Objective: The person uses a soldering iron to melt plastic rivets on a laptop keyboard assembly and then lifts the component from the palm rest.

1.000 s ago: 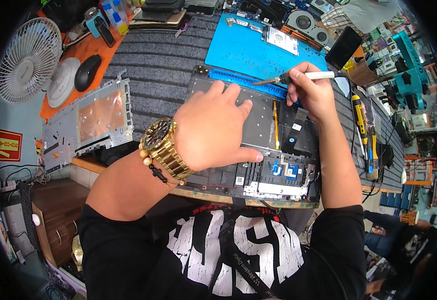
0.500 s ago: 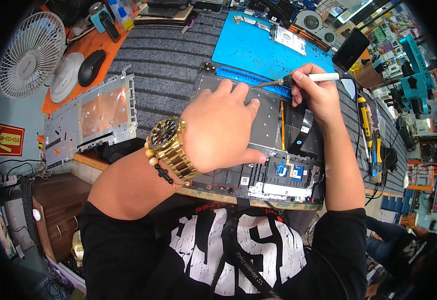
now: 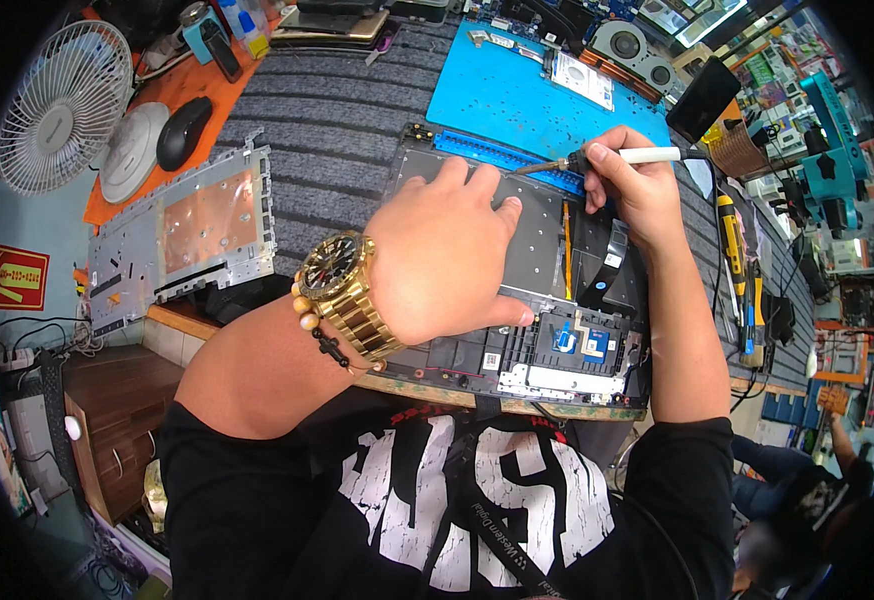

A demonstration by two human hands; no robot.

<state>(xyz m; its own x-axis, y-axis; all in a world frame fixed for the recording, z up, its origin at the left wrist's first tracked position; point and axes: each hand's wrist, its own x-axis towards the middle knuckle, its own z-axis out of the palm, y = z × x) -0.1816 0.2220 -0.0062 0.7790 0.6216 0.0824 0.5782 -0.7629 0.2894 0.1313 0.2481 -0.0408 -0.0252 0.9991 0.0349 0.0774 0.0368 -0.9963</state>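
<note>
A dark laptop top case [image 3: 532,245] lies underside up in front of me, with its touchpad part [image 3: 579,345] near its lower right corner. My left hand [image 3: 447,255] rests on it with fingers spread, pressing on the flat keyboard backing. In my right hand [image 3: 637,190] is a soldering iron [image 3: 649,155] with a white handle, gripped like a pen. Its metal tip points left, at the case's upper edge near my left fingertips; whether it touches cannot be told. A black ribbon cable [image 3: 613,258] curls up below my right hand.
Behind the case lies a blue mat [image 3: 507,85] with a hard drive [image 3: 582,80]. A cooling fan assembly [image 3: 622,45] stands beyond. At left are a metal plate [image 3: 207,220], a mouse [image 3: 184,133] and a desk fan [image 3: 62,110]. Yellow-handled tools [image 3: 730,230] lie at right.
My hands and the soldering iron have barely moved. In the background at lower right, another person's arm is now raised.
</note>
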